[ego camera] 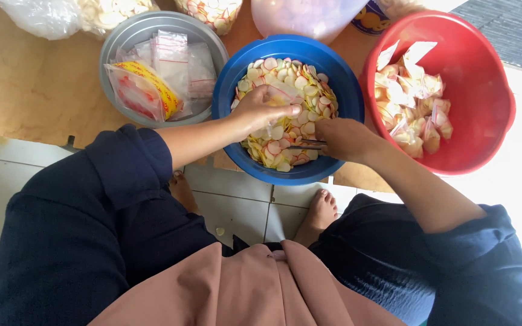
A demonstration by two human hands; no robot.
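A blue basin (231,78) in front of me holds many small round white, pink and yellow crackers (300,87). My left hand (261,108) is over the basin, gripping a small clear plastic bag (280,95) that hangs into the crackers. My right hand (342,139) rests at the basin's near right side, closed on a thin metal utensil (306,145) that lies across the crackers. Both hands nearly meet over the heap.
A red basin (484,72) at the right holds several filled small bags (409,102). A grey metal basin (146,27) at the left holds empty clear zip bags (170,57). Large bags of crackers stand behind. My bare feet (321,211) rest on white tiles.
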